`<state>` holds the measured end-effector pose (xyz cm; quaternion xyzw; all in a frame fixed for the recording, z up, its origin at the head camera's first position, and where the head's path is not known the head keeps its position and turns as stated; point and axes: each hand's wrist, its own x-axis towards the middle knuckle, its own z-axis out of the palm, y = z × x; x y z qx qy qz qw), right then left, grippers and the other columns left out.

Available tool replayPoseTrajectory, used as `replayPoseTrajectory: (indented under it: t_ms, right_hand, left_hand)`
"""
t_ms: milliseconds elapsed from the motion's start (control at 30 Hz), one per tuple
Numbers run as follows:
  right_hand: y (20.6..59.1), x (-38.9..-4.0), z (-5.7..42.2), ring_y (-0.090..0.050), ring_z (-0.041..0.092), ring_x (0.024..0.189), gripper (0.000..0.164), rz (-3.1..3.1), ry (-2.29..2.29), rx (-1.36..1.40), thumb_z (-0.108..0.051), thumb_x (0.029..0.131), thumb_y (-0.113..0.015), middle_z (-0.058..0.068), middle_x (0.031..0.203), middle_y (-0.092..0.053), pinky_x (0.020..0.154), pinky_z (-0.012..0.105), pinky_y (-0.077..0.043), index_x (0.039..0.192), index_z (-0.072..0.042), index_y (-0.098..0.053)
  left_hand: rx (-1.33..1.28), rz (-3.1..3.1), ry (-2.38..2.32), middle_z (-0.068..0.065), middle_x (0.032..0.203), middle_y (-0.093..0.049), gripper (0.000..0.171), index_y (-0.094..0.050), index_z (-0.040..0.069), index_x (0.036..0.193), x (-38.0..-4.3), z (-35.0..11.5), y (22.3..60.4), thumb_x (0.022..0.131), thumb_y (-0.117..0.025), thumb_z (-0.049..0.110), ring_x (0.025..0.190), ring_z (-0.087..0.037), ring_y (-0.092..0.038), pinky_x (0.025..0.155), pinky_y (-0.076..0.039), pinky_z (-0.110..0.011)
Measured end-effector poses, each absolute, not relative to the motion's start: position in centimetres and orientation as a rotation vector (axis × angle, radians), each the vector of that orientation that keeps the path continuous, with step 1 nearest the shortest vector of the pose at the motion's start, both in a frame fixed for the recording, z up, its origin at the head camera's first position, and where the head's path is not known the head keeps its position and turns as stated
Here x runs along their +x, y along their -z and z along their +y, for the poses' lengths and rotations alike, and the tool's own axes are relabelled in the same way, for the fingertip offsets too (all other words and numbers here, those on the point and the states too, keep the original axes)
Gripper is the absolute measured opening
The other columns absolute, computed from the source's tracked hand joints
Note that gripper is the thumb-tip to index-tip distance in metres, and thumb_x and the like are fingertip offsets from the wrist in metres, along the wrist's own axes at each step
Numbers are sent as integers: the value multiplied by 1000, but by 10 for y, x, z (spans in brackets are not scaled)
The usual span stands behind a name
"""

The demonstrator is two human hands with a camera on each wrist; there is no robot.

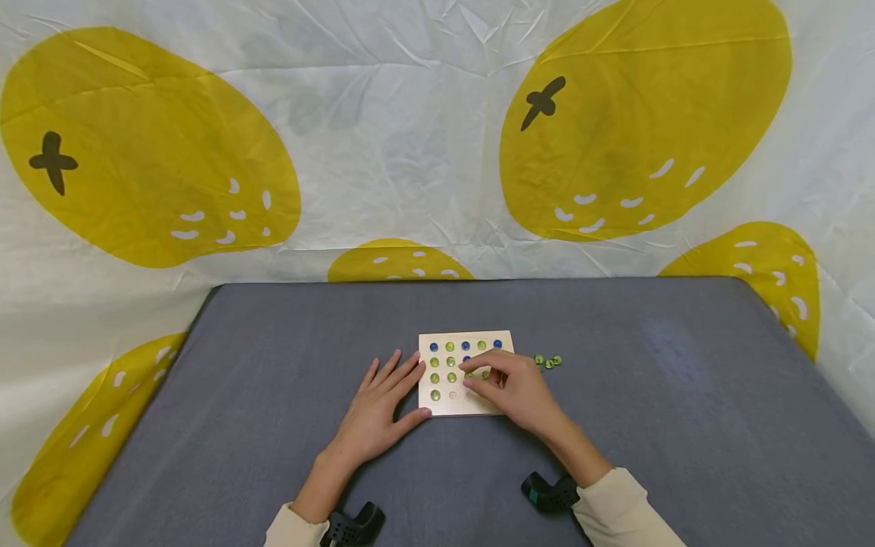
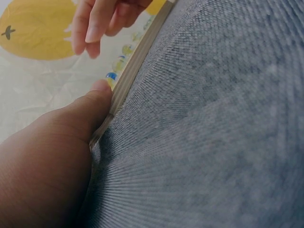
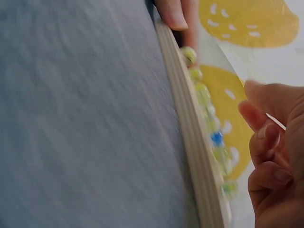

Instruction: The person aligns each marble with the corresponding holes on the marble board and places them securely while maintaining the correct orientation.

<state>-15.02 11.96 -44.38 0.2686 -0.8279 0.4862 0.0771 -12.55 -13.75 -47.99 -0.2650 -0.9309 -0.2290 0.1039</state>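
A pale wooden board (image 1: pixel 447 408) with rows of round hollows lies flat on the table, green and blue glass marbles in many of them. My left hand (image 1: pixel 374 416) lies with fingers spread at the board's left side, thumb (image 2: pixel 97 97) against its near corner. Above the board is my right hand (image 1: pixel 509 384), thumb and index tips slightly apart with no marble showing between them. Its other fingers (image 3: pixel 268 175) are loosely bent. A blue marble (image 1: pixel 434 347) sits in the far left corner, a green marble (image 1: pixel 435 395) in the near left. The right hand hides part of the board.
Several loose green marbles (image 1: pixel 549 363) lie on the grey cloth-covered table (image 1: pixel 273 365), just right of the board. A white curtain (image 1: pixel 399 159) with large yellow shapes hangs behind the table. Black wrist devices (image 1: pixel 550 492) are worn at both sleeves.
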Motion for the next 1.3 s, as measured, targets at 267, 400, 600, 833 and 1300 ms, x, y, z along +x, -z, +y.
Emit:
replayPoseTrajectory:
  t_ms: [267,400,600,833,1300]
  right_hand:
    - [440,-158,144,-38,10,47,18,-2501,-1503,738,-13,82,-76,0,60,-48,41,22,-32,100,-12,-74]
    - [437,-162,156,-36,11,48,18,-2504,-1476,721,-10,82,-77,1,59,-45,42,22,-30,100,-9,-74]
    - [436,-166,171,-38,11,48,18,-2541,-1467,683,-19,83,-77,-1,60,-45,43,24,-32,100,-14,-75]
    - [445,-170,185,-39,12,48,18,-2553,-1432,666,-25,81,-78,1,60,-47,43,25,-33,98,-19,-75]
    - [423,-162,204,-37,13,48,19,-2573,-1445,647,-5,77,-80,5,56,-46,42,25,-31,95,-4,-74]
  left_hand:
    - [-785,-2738,680,-1,152,-34,69,-40,16,148,-125,-136,479,91,-61,48,142,-29,-23,114,-12,-53]
    - [-781,-2753,685,0,153,-32,69,-38,17,148,-124,-137,479,91,-60,48,142,-28,-22,115,-11,-52]
    - [-787,-2740,687,-2,152,-34,69,-39,17,148,-125,-137,478,91,-61,47,142,-29,-22,114,-12,-53]
    - [-789,-2745,679,-2,152,-34,69,-39,17,148,-125,-137,479,91,-61,48,142,-29,-23,114,-11,-53]
    - [-803,-2709,674,-5,151,-37,69,-42,13,147,-125,-137,478,89,-63,47,141,-32,-25,113,-14,-56]
